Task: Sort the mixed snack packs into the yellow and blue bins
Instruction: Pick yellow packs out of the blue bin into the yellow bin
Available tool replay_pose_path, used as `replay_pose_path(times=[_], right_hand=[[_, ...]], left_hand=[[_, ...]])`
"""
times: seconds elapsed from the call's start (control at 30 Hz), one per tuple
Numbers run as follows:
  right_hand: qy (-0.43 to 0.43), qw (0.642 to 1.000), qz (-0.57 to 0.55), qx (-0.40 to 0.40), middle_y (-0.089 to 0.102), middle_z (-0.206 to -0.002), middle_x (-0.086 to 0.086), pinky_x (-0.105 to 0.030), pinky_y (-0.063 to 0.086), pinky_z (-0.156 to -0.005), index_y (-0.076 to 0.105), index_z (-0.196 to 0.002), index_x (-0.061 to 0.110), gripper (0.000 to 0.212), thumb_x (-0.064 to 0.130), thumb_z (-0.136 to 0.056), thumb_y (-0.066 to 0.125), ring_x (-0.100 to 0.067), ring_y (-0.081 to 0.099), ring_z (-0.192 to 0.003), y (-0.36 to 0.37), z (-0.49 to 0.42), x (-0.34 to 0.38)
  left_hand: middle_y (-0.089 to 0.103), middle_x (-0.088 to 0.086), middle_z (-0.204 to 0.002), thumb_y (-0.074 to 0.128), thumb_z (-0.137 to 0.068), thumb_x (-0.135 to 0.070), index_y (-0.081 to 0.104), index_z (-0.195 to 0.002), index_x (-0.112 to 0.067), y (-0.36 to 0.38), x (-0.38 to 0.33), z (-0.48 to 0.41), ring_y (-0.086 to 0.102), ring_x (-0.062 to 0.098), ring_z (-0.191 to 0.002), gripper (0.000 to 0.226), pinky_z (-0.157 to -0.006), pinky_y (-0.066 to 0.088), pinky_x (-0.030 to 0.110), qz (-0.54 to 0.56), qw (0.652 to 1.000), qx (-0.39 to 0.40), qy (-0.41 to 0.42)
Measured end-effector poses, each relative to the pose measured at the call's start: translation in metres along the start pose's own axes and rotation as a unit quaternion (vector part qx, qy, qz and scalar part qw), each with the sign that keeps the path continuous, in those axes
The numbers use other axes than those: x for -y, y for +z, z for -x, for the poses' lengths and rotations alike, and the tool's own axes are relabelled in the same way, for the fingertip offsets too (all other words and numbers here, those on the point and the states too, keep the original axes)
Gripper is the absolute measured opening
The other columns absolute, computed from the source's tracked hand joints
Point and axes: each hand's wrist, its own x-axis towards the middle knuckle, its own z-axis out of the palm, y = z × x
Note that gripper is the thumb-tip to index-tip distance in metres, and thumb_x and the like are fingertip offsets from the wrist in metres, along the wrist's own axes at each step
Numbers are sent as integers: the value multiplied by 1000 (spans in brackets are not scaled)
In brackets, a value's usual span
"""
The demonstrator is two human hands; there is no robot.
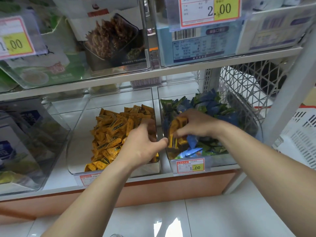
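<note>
Two clear bins stand side by side on the lower shelf. The left bin (71, 151) holds a heap of yellow snack packs (111, 130). The right bin (256, 134) holds blue and green packs (213, 106). My right hand (196, 124) is inside the right bin and grips a bunch of yellow packs (176, 132) near its left wall. My left hand (143, 142) hovers over the right side of the yellow bin, fingers loosely spread, thumb touching the divider between the bins; it holds nothing that I can see.
Price tags (190, 165) hang on the bins' fronts. An upper shelf (153, 74) with boxed goods overhangs the bins. A white lattice basket (248, 82) sits at the right behind the blue bin, and a white crate (301, 134) stands further right. A tiled floor lies below.
</note>
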Motion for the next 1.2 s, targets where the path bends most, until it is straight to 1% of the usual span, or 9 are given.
replay_pose_path(times=[0.23, 0.4, 0.6, 0.7, 0.8, 0.97, 1.03, 1.13, 1.2], right_hand=[[-28, 990, -132, -39, 77, -81, -10, -32, 58, -79, 75, -96, 4, 15, 11, -83, 78, -22, 74, -72, -19, 10, 4], [-25, 978, -197, -60, 77, -83, -13, -31, 57, -71, 73, -99, 0, 19, 9, -82, 78, -28, 74, -76, -20, 14, 7], [-13, 966, -255, -41, 75, -84, -9, -26, 51, -60, 70, -98, 9, 16, 15, -85, 77, -18, 70, -74, -12, 18, 15], [-19, 945, -327, 7, 71, -97, -18, -28, 56, -65, 68, -107, 2, 17, 10, -93, 67, -24, 68, -84, -14, 20, 19], [1, 927, -373, 42, 71, -98, -17, -30, 61, -72, 65, -108, 0, 15, 0, -95, 58, -25, 70, -86, -15, 22, 21], [-14, 939, -342, 5, 76, -95, -9, -31, 60, -77, 69, -105, 6, 13, 5, -92, 67, -21, 73, -88, -11, 25, 24], [-28, 952, -299, -64, 77, -96, -5, -28, 58, -75, 70, -108, 12, 20, 11, -88, 73, -18, 74, -88, -10, 26, 28], [-48, 941, -304, -144, 76, -94, -8, -28, 58, -69, 63, -105, 14, 29, 5, -82, 79, -20, 73, -83, -2, 28, 34], [-76, 922, -347, -155, 73, -94, -12, -24, 56, -65, 62, -101, 11, 27, -3, -83, 75, -18, 71, -80, 5, 29, 40]], left_hand=[[63, -8, -102, 71, -79, -53, 50, -124, -25, 1, -9, 4, 62, 11, -91, 57, -75, 56, 31, -31, 999, -6, -14], [57, 3, -131, 62, -85, -57, 38, -145, -22, 4, -31, 6, 46, 26, -124, 74, -95, 46, 39, -147, 977, -137, 75], [65, 7, -126, 56, -97, -43, 36, -151, -23, 11, -35, -10, 56, 31, -117, 61, -92, 48, 44, -79, 984, -63, 149], [69, -3, -117, 64, -92, -41, 50, -141, -28, 9, -33, -17, 63, 21, -106, 53, -88, 52, 35, -26, 985, -80, 148], [64, -17, -97, 68, -88, -47, 60, -126, -29, 7, -31, -21, 61, 5, -89, 42, -70, 40, 4, 14, 988, -90, 123], [61, -20, -95, 69, -87, -45, 63, -120, -24, 6, -33, -21, 57, 1, -86, 39, -67, 38, 0, 29, 988, -116, 96], [65, -19, -92, 70, -87, -44, 63, -111, -26, 4, -34, -20, 63, 4, -86, 31, -71, 45, 6, 82, 987, -117, 71], [72, -5, -96, 70, -89, -40, 66, -110, -20, 0, -37, -17, 70, 15, -90, 29, -80, 59, 39, 194, 977, -86, 38], [73, 1, -100, 71, -90, -35, 66, -112, -16, -2, -40, -14, 71, 21, -93, 29, -81, 59, 47, 251, 965, -78, 23]])
